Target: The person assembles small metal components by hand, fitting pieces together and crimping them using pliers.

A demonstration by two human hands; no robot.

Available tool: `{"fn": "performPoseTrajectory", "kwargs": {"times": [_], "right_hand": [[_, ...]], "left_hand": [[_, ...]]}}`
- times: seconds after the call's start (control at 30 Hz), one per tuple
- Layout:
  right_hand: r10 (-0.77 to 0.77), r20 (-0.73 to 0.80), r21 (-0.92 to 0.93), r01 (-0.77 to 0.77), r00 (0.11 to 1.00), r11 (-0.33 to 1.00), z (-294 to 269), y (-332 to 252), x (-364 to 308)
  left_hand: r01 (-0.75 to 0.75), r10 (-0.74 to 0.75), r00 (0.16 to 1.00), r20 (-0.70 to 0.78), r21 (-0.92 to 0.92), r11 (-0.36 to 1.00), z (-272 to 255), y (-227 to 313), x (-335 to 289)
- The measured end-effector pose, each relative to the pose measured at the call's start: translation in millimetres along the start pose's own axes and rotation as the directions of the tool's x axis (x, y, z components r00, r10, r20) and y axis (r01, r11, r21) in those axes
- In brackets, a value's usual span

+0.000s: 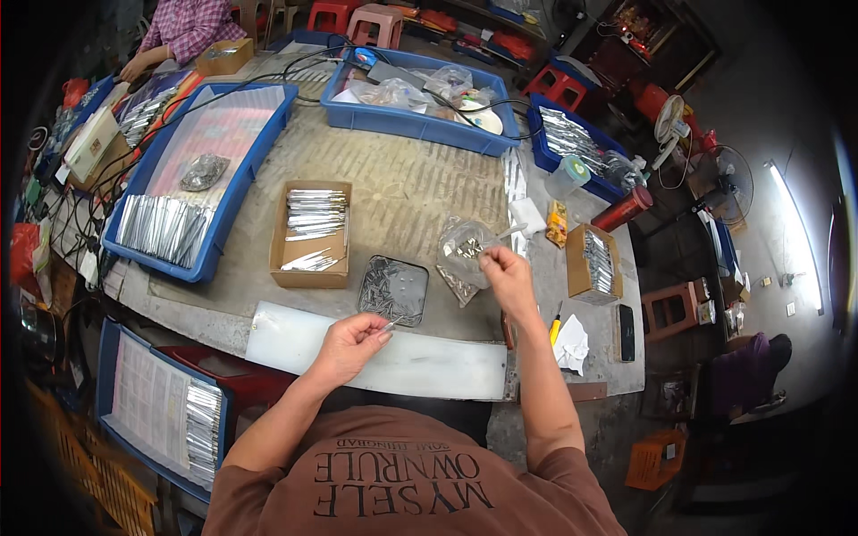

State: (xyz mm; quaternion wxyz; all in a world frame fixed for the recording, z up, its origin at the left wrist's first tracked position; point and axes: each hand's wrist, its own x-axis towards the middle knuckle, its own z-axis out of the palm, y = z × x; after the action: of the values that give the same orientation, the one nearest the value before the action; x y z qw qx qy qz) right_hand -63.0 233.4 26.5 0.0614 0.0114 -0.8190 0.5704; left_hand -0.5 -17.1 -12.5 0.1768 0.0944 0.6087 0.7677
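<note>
My left hand (pixel 347 347) is closed in a pinch on a small thin metal piece (pixel 391 324), held over the near rim of a dark square tray (pixel 413 278). Loose slim metal pieces lie in that tray. To the right, the fingertips of my right hand (pixel 508 279) are pressed together at the edge of a clear plastic bag (pixel 454 259) with small shiny metal parts in it. What they grip, if anything, is hidden. A cardboard box (pixel 310 278) left of the tray holds stacked thin metal rods (pixel 316 213). Along the table's near edge runs a pale flat board (pixel 438 364).
Blue trays (pixel 420 125) stand at the back and left, one with metal rods (pixel 165 230). At right are a cardboard box (pixel 577 286), a red cylinder (pixel 623 208), a yellow-handled tool (pixel 556 329) and a black phone (pixel 626 332). Another person (pixel 192 31) sits far left.
</note>
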Motion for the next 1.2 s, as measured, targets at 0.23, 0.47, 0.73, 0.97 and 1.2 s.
{"fn": "performPoseTrajectory", "kwargs": {"times": [0.23, 0.47, 0.73, 0.97, 1.2], "right_hand": [[-0.094, 0.01, -0.578, 0.082, 0.996, 0.812, -6, 22, 44], [0.062, 0.115, -0.886, 0.074, 0.991, 0.457, 5, 36, 61], [0.216, 0.129, -0.931, 0.043, 0.968, 0.362, 14, 22, 66], [0.265, 0.051, -0.931, -0.05, 0.963, 0.363, 19, 18, 66], [0.296, 0.019, -0.933, -0.089, 0.955, 0.349, 25, 16, 66]], "left_hand": [[0.008, -0.008, 1.0, 0.004, -0.009, 1.0, 2, -2, -5], [0.067, -0.067, 0.998, 0.015, -0.037, 0.997, -3, -7, -9], [0.078, -0.077, 0.997, 0.031, -0.023, 0.997, 0, -6, -6], [0.038, -0.038, 0.998, 0.046, -0.007, 0.999, 8, -4, -2], [0.052, -0.051, 0.997, 0.058, -0.013, 0.999, 8, -3, -6]]}}
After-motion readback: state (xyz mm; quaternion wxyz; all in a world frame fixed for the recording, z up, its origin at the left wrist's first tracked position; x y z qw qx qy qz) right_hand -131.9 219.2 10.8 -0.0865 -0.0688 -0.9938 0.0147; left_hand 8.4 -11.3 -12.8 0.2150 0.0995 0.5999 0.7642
